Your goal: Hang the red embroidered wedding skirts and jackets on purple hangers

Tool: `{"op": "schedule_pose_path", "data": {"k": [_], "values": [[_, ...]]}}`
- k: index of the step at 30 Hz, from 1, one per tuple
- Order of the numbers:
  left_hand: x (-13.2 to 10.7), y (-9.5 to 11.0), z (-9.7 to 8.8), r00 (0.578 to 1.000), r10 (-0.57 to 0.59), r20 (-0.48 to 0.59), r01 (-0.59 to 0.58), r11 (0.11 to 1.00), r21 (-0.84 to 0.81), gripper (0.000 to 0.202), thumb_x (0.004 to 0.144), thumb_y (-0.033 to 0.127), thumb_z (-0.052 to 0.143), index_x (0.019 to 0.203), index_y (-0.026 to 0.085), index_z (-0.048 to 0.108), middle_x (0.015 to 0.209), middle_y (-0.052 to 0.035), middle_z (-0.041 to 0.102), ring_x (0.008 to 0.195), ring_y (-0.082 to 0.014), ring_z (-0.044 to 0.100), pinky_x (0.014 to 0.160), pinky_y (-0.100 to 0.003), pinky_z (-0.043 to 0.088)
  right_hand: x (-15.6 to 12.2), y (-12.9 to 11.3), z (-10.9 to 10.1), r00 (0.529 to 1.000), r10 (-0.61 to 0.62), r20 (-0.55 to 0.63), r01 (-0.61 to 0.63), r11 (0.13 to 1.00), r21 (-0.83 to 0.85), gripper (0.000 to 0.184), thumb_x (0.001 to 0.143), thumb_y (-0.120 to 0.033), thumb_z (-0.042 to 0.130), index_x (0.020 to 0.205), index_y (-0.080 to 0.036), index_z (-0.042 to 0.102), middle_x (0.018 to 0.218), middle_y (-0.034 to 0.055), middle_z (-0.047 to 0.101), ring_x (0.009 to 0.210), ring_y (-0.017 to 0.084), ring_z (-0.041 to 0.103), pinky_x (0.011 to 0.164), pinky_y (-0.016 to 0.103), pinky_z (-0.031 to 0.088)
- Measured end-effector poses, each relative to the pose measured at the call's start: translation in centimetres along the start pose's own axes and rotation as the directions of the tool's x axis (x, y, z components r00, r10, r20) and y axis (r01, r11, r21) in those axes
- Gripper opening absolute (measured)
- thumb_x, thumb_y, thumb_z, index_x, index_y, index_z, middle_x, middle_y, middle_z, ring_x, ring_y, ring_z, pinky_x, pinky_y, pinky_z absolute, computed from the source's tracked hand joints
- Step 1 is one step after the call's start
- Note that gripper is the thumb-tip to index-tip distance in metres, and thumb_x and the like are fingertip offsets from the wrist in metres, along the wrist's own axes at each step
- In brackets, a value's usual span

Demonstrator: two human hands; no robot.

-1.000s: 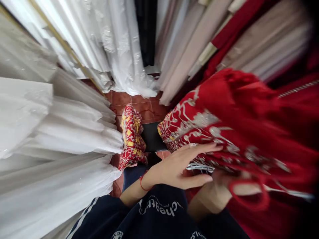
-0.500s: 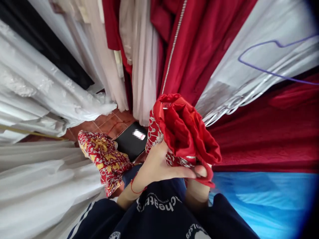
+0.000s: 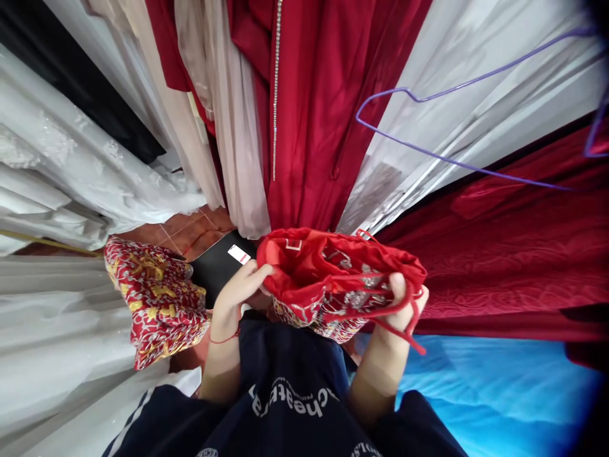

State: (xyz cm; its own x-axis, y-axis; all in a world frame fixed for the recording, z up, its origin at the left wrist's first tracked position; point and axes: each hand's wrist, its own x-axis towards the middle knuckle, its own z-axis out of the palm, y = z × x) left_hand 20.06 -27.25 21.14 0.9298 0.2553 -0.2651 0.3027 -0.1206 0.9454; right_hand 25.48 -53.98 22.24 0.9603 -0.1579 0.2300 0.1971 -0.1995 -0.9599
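Stretched between my two hands is a red brocade garment with a shiny red lining and silvery embroidery. Its open top faces up, and a small white-edged label lies inside; I cannot tell whether it is a skirt or trousers. My left hand is closed on the left edge of that opening. At the opposite edge, my right hand grips the fabric, its thumb on top. A red tie hangs by the right hand. To my left is a red cloth piece with gold and silver embroidery.
A black flat case with a white label lies on the tiled floor. White dresses, pale gowns and red gowns hang around me. A purple wire hanger juts in at right, above blue fabric.
My hands have moved apart, spreading the bunched garment into a wide opening. The left hand has shifted left to its edge. The view has turned slightly right.
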Motion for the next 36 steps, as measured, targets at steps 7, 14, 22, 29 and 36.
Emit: {"op": "schedule_pose_path", "data": {"k": [7,14,22,29,36], "values": [[3.3,0.6,3.0,0.993,0.116,-0.035,-0.104,0.963,0.249,0.040,0.085,0.050,0.053,0.063,0.018,0.062,0.065,-0.0017,0.065,0.065,-0.0181,0.059,0.065,-0.028,0.048,1.3,1.3,-5.6,0.992,0.050,-0.116,-0.055,0.998,-0.044,0.055,0.083,-0.064,0.058,0.053,-0.027,0.032,0.050,-0.0042,0.030,0.044,0.012,0.029,0.043,0.030,0.026],[4.8,0.9,10.5,0.961,0.277,0.017,-0.274,0.937,0.218,0.034,0.091,0.044,0.049,0.082,0.016,0.067,0.078,-0.0018,0.068,0.076,-0.0175,0.060,0.073,-0.026,0.047,1.4,4.0,-9.9,0.938,0.291,-0.189,-0.346,0.818,-0.460,0.044,0.086,-0.064,0.052,0.084,-0.023,0.069,0.076,0.0055,0.069,0.070,0.022,0.064,0.062,0.032,0.045],[5.3,2.8,14.7,0.914,0.355,0.199,-0.398,0.880,0.258,0.027,0.091,0.037,0.050,0.085,0.016,0.066,0.076,-0.0015,0.068,0.073,-0.0167,0.062,0.072,-0.024,0.048,1.3,10.9,-14.4,0.870,0.455,-0.189,-0.474,0.670,-0.571,0.032,0.083,-0.048,0.055,0.092,-0.021,0.069,0.084,0.0097,0.074,0.079,0.025,0.069,0.070,0.034,0.050],[6.3,4.3,14.4,0.898,0.395,0.194,-0.437,0.850,0.292,0.029,0.093,0.039,0.050,0.088,0.016,0.067,0.078,-0.0020,0.068,0.078,-0.0184,0.064,0.077,-0.025,0.049,3.6,14.2,-13.1,0.899,0.435,-0.048,-0.379,0.722,-0.579,0.030,0.070,-0.021,0.065,0.099,-0.023,0.069,0.098,0.0059,0.074,0.092,0.021,0.069,0.082,0.032,0.052],[7.2,5.2,12.0,0.922,0.385,0.038,-0.386,0.916,0.111,0.030,0.092,0.039,0.054,0.103,0.017,0.071,0.097,-0.0048,0.074,0.088,-0.0193,0.066,0.086,-0.028,0.050,6.3,13.7,-10.3,0.854,0.432,0.290,-0.248,0.829,-0.502,0.021,0.071,-0.013,0.059,0.087,-0.022,0.070,0.087,0.0009,0.076,0.080,0.017,0.070,0.078,0.027,0.053]]}}
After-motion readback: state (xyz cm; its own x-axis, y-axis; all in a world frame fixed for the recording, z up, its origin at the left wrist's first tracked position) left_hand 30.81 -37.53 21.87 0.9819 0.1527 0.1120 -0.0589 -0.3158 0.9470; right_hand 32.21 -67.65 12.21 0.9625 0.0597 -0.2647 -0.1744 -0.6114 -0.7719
